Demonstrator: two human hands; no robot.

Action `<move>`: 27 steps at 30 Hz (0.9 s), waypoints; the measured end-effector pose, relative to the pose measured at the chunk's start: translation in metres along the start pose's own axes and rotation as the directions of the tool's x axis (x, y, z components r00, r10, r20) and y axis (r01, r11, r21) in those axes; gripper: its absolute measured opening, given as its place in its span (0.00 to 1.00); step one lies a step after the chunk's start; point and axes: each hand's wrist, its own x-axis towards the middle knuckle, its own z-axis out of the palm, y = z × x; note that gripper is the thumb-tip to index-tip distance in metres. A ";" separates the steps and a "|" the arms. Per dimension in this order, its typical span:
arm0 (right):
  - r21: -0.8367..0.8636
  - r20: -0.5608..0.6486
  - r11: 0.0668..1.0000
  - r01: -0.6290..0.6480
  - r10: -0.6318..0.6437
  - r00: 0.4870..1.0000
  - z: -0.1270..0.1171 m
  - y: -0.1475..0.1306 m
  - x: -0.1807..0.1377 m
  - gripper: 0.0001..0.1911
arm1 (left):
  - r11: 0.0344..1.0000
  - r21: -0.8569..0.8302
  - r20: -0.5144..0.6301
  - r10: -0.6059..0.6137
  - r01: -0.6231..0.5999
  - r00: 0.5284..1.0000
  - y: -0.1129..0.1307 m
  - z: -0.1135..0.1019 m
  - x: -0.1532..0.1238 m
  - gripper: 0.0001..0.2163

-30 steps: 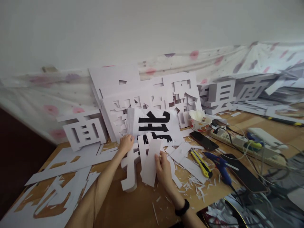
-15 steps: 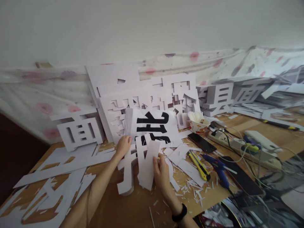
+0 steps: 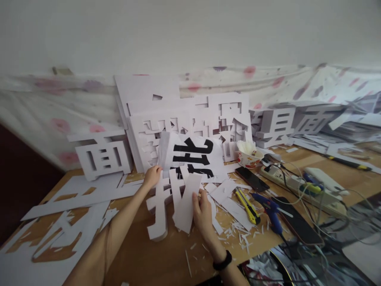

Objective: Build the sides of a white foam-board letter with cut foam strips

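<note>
My left hand (image 3: 152,177) is closed, thumb and fingers together at the lower left corner of a printed paper sheet (image 3: 220,156) with large black characters. Just below that hand, a thick white three-dimensional character (image 3: 160,224) stands on the table; whether the fingers also touch it is hard to see. My right hand (image 3: 203,210) grips the right edge of a flat white cut-out board piece (image 3: 187,204) with slanting strokes. This piece is beside the thick character and covers the bottom of the sheet.
White stencil boards (image 3: 190,115) lean at the back, beside finished block characters (image 3: 102,157). To the right are a yellow utility knife (image 3: 248,206), a blue glue gun (image 3: 272,212), phones (image 3: 297,220), a paper bowl (image 3: 249,155) and a power strip (image 3: 303,190) with tangled cables. Offcuts (image 3: 80,198) lie left.
My left hand has shifted slightly left and up along the sheet's corner. The right hand still holds the cut-out piece in nearly the same place. The whole view has shifted a little.
</note>
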 end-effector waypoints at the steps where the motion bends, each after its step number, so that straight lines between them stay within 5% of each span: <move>1: -0.001 0.003 1.000 0.000 0.000 1.000 0.000 0.000 0.000 0.19 | 1.000 -0.001 0.002 -0.013 0.013 1.000 -0.001 -0.002 0.000 0.13; 17: -0.044 0.018 0.999 0.004 -0.004 1.000 -0.001 0.001 0.000 0.18 | 0.989 0.122 0.116 -0.092 0.078 0.989 0.023 0.001 0.022 0.28; 27: -0.076 0.009 0.997 0.001 -0.001 1.000 0.000 -0.002 0.001 0.17 | 0.989 0.138 0.073 -0.064 0.054 0.995 0.016 0.014 0.028 0.29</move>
